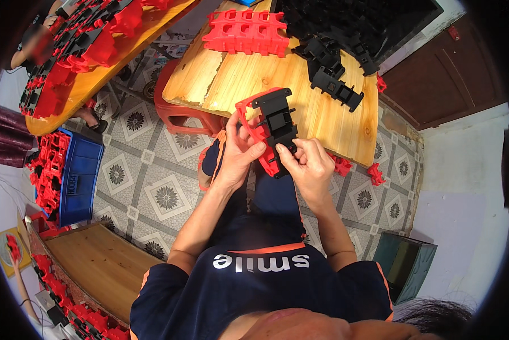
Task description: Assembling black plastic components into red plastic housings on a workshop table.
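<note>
My left hand (237, 148) is wrapped round a red plastic frame (260, 133), its thumb resting on the near part. Against the frame lies a black plastic part (278, 116) with a square recess in its middle. The fingers of my right hand (308, 164) pinch the near end of this black part. Both pieces are held together in front of my body, above the near edge of the wooden table (237, 76). Whether they are fully joined, I cannot tell.
Red frames (246, 34) stand in a block at the table's back left. Loose black parts (336, 88) lie at the right, before a black heap (368, 25). A red stool (181, 113) stands beside the table. A blue crate (79, 181) holds red parts. Other people's arms show at left.
</note>
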### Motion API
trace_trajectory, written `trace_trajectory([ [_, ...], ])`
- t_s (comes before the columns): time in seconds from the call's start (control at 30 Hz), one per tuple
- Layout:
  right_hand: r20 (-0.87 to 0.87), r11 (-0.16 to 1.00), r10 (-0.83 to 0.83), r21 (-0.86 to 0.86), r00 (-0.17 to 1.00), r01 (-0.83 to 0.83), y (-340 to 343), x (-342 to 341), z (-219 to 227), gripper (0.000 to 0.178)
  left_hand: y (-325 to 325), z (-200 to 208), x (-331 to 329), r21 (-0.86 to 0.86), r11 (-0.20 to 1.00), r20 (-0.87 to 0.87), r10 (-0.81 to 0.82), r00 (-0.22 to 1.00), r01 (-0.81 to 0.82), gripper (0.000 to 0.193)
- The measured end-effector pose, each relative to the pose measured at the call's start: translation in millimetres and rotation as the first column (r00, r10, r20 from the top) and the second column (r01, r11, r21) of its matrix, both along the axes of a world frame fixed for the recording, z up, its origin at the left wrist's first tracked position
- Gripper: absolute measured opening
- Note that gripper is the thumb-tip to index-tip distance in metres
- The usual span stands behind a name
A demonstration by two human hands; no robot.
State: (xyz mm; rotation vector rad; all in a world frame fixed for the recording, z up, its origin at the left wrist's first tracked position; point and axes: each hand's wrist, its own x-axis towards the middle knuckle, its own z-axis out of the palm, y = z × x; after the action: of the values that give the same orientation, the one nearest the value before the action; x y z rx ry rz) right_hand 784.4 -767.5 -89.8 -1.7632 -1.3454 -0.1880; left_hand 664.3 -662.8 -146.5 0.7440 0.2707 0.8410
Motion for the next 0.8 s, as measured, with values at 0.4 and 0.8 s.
trace_trajectory([
  [0.4,0.201,0.994,0.112,-0.038,0.973,-0.107,7.6,-0.2,-4.7,0.032,8.6,-9.4,0.9,0.032,0.999,-0.052,0.012,0.999,-0.011,0.089],
  [0.8,-0.852,0.859,0.354,0.134,0.385,-0.494,63.7,22.5,-10.3,0.05,1.6,16.3,-3.3,0.154,0.981,-0.103,0.131,0.986,-0.114,0.086],
])
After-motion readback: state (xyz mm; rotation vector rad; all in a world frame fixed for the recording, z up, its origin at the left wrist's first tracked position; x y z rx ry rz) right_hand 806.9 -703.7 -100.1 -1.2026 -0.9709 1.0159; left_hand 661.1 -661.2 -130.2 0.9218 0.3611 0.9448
